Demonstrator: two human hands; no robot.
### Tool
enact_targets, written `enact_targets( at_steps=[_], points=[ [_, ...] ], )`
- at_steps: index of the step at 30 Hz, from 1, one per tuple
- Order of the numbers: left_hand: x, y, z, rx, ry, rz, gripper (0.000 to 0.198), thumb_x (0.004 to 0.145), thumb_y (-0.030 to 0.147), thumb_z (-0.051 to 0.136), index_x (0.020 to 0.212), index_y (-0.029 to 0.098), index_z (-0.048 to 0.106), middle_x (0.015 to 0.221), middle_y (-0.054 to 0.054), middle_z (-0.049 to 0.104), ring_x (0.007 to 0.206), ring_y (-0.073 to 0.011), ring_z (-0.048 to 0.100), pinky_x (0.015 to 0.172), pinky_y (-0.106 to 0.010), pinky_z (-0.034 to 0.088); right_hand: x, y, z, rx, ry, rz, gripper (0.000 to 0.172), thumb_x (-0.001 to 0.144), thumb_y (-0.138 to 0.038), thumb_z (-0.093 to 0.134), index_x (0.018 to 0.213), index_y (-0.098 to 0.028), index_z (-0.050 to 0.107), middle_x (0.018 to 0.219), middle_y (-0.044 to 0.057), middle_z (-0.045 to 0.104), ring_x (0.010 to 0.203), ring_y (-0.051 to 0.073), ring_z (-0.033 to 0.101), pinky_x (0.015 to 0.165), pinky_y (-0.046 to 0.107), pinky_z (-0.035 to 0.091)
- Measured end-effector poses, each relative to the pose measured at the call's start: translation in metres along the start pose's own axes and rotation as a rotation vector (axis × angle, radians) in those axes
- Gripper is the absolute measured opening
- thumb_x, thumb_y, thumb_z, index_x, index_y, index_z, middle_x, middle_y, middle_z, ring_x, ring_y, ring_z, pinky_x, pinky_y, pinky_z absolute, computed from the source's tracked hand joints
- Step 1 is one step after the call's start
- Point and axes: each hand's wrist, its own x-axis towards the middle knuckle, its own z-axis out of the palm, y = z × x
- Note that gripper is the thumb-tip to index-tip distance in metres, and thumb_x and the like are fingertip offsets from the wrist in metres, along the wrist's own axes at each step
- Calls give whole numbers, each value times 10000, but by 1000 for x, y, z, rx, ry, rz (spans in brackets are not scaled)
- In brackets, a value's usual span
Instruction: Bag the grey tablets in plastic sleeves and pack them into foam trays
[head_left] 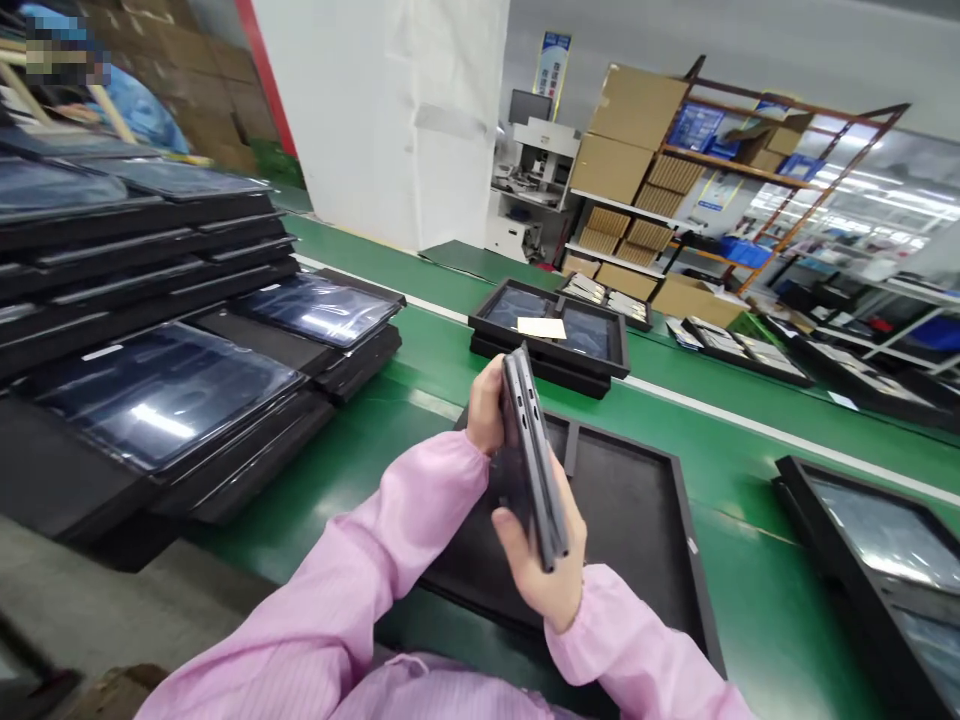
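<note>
Two thin grey tablets (534, 450) are pressed together and held up on edge, their narrow sides with small port openings facing me. My left hand (487, 408) is closed on their far left part, with its fingers partly hidden behind them. Lower down, my right hand (551, 580) grips the near end, thumb on the left face and fingers round the right. Below both hands lies a black divided tray (630, 520) on the green work surface (742, 560); its visible right compartment has nothing in it.
Stacked black trays with film-covered tablets (172, 390) rise at the left. More trays (551, 345) stand ahead, the front one with a pale card (541, 328) on it. Another tray stack (877, 540) is at the right. A person in blue (142, 110) is at the far left.
</note>
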Motion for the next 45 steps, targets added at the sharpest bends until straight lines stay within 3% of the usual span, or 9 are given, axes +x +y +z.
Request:
enact_targets(
  at_steps=[4,8,12,16,22,26,34,39,45],
  points=[
    [15,-15,17,-60,-274,-60,654,759,884,405,601,249,381,609,22,397,591,-144,362,611,-315,399,-2,-9,-15,54,-105,-96,996,864,-458,769,1652,-228,205,1698,144,278,1553,374,290,1258,575,295],
    [10,-14,25,-70,-337,-76,687,706,927,436,604,248,452,588,22,417,575,-146,353,598,-324,367,-3,-19,-33,231,-112,25,832,931,-574,653,1619,-253,315,1669,127,356,1531,365,351,1235,574,348],
    [9,-8,30,7,-339,-103,719,675,959,398,605,248,479,596,11,445,593,-156,377,630,-339,389,1,-23,-36,297,40,145,605,973,-495,627,1517,-260,507,1584,105,501,1473,325,464,1171,502,474],
    [8,-9,31,22,-336,-109,717,680,938,413,669,240,572,617,-6,494,663,-190,493,700,-351,444,6,-22,-38,330,73,173,476,989,-387,592,1447,-257,603,1507,71,590,1397,294,561,1144,460,516],
    [6,-15,31,-5,-340,-73,734,751,889,433,788,215,721,739,-59,676,795,-224,631,802,-352,520,10,-21,-41,375,113,218,440,966,-262,548,1392,-255,658,1464,35,626,1385,273,574,1102,427,558],
    [7,-17,32,-12,-344,-51,725,773,875,443,796,215,741,693,-45,671,788,-223,644,817,-349,531,14,-21,-41,371,154,211,435,936,-196,541,1339,-246,696,1400,23,677,1324,246,631,1077,380,575],
    [6,-17,36,11,-328,-89,737,769,879,462,837,197,733,728,-49,687,816,-222,662,805,-339,537,16,-21,-42,428,149,202,453,953,-342,589,1389,-232,644,1427,54,663,1347,271,611,1131,416,528],
    [7,-22,38,-31,-305,-73,759,719,907,517,817,188,742,625,-13,602,737,-203,626,771,-328,518,14,-21,-44,432,129,169,537,913,-370,690,1423,-224,609,1493,62,603,1399,280,560,1166,427,497],
    [10,-31,36,-102,-318,8,738,757,870,546,820,168,763,579,16,579,487,-108,401,697,-319,499,11,-20,-45,507,126,137,448,968,-253,620,1414,-293,626,1476,13,621,1373,245,589,1163,407,503]
  ],
)
